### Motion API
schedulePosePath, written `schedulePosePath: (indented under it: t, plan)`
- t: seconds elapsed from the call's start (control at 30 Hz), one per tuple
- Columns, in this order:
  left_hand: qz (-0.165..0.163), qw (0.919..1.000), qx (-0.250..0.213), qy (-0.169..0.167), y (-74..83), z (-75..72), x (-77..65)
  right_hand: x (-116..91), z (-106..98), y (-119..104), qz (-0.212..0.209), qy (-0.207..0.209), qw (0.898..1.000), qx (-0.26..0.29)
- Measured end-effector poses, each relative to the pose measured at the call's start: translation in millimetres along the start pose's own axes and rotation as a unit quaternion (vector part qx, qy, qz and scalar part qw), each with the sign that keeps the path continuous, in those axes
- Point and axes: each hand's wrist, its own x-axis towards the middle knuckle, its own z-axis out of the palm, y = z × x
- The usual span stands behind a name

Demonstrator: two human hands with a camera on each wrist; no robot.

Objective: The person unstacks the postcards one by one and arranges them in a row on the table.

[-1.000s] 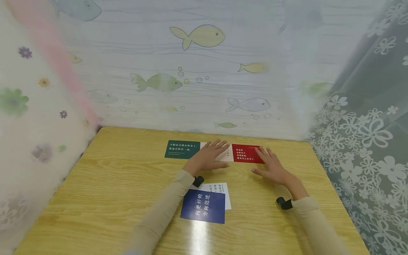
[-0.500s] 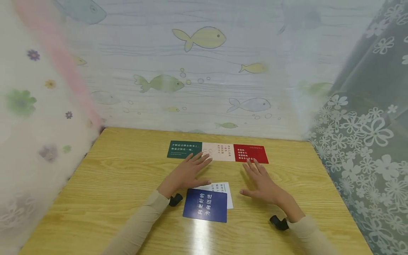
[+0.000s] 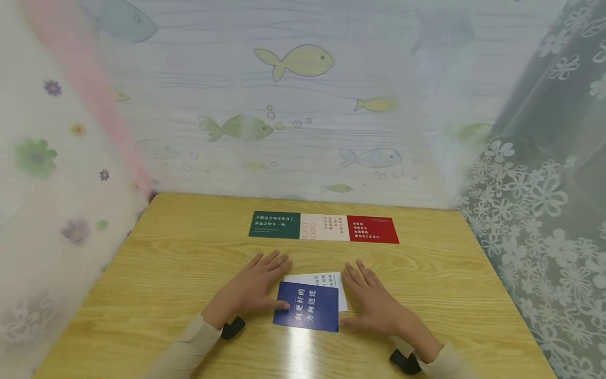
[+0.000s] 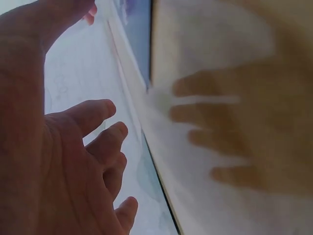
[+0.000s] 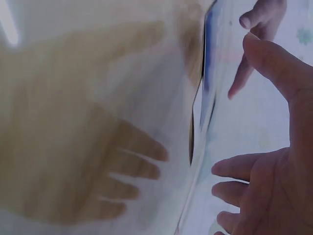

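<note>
A blue card with white characters lies on top of a white card, whose upper and right parts stick out. My left hand is at their left, fingers extended, its thumb over the blue card's left edge. On the other side my right hand has its fingers spread close to the cards' right edge. In the left wrist view the palm of the left hand faces the table with nothing in it. The right hand likewise looks bare in the right wrist view, above the tabletop.
Toward the back of the wooden table a green card, a pale pink card and a red card lie side by side in a row. A fish-patterned curtain hangs behind the table edge.
Both hands have drawn back from the row of cards toward the front, coming to either side of the blue and white cards. The whole row is now uncovered.
</note>
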Motion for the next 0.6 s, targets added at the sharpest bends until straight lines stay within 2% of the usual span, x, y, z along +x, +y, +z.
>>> schedulePosePath:
  t: [0.23, 0.6]
  plan:
    - [-0.022, 0.999, -0.027, -0.028, 0.8, 5.2, -23.0, -4, 7, -16, 0.001, -0.032, 0.999, -0.011]
    - [-0.024, 0.9988, -0.026, -0.032, 3.4, 7.5, -34.7, -5, 10, -19, 0.004, -0.033, 0.999, -0.035]
